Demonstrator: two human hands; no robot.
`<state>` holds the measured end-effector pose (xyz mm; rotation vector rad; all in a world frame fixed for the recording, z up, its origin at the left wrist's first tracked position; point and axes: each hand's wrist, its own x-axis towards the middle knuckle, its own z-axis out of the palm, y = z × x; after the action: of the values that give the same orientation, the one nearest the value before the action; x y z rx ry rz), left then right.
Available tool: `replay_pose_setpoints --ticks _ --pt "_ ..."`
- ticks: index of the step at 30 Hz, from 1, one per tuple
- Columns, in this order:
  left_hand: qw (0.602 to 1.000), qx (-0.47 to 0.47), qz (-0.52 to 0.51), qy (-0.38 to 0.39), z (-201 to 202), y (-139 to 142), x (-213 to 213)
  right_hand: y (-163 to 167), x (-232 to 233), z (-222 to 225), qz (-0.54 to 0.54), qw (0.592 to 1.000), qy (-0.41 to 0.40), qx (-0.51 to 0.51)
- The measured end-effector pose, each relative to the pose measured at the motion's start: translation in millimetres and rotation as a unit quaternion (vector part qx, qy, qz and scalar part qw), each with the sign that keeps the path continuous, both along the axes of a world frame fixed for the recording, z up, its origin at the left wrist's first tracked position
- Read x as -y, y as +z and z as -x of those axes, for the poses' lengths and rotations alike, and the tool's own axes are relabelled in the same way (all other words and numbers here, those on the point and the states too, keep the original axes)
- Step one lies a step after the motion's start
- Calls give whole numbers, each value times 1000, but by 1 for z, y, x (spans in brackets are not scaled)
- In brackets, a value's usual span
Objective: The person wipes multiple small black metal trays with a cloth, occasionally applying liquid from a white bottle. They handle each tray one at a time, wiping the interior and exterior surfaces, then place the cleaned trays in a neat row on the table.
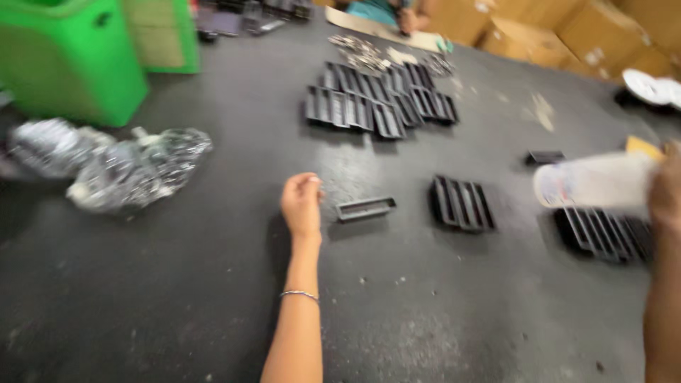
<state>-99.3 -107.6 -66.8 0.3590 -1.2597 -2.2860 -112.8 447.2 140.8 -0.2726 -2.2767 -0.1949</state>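
Observation:
My left hand (301, 204) hovers over the dark table with its fingers curled in and nothing in it, just left of a single small black plastic tray (365, 208). My right hand (665, 195) at the right edge grips a blurred white plastic bottle (594, 181) lying sideways above a black ribbed tray (604, 232). Another black ribbed tray (461, 203) lies between the two hands.
A pile of black ribbed trays (376, 99) sits further back, with small metal parts (363, 50) behind it. Crumpled clear plastic bags (135, 167) lie at the left beside a green bin (71, 57). Cardboard boxes (539, 35) and another person's arm (406, 15) are at the far side.

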Motion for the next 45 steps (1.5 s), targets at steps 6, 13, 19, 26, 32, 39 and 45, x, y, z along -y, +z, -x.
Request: replay_pose_setpoints --ticks 6,13,19,26,32,39,45 --pt "999 30 -29 -31 -8 4 5 -18 23 10 -95 995 4 39" --pt "997 15 52 -54 -9 15 4 -16 14 24 -29 978 122 -168" --pt "961 29 226 -157 -25 28 13 -78 89 3 555 693 459 1" --pt "807 77 541 -224 -37 30 5 -151 244 -60 860 76 447 234" --pt "866 75 452 -199 -21 12 -9 -164 261 -67 898 32 381 215" --pt "977 31 99 -188 -16 5 -20 -159 255 -75 872 47 434 222" --pt "974 70 26 -214 -19 -2 -36 -162 259 -77 856 54 455 239"
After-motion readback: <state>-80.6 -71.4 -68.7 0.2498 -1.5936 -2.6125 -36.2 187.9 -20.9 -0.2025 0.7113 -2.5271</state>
